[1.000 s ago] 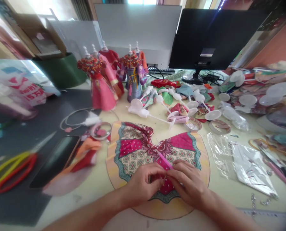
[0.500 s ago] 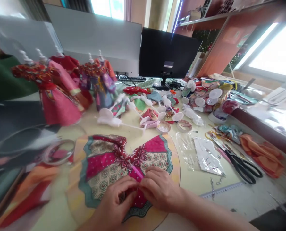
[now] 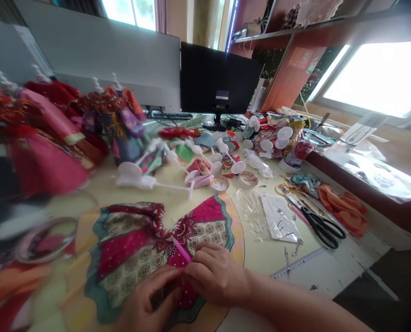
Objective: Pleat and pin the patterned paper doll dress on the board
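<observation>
On the table lies a small patterned skirt (image 3: pixel 126 251), spread in a fan of magenta and cream panels with a teal border. A narrow pink strip (image 3: pixel 181 250) runs down from its gathered dark-red waist to my fingers. My right hand (image 3: pixel 217 272) is closed over the skirt, fingers curled at the strip's lower end. My left hand (image 3: pixel 153 295), blurred, pinches beside it with thumb and fingers bent; their fingertips meet. What sits between the left fingertips is hidden. Beneath the skirt shows a pale yellow-orange round-edged cloth or sheet (image 3: pixel 238 235).
Black-handled scissors (image 3: pixel 325 228), a white card with pins (image 3: pixel 280 219), a ruler (image 3: pixel 300 262) and orange cloth (image 3: pixel 343 207) lie on the right. Dressed doll forms (image 3: pixel 49 161) stand at left, a tape roll (image 3: pixel 46 240) nearer. Behind are white stands (image 3: pixel 136 177) and a monitor (image 3: pixel 219 78).
The whole view has shifted, so the scene sits further left. Both hands stay together at the skirt, and more of the pink strip shows above my right fingers.
</observation>
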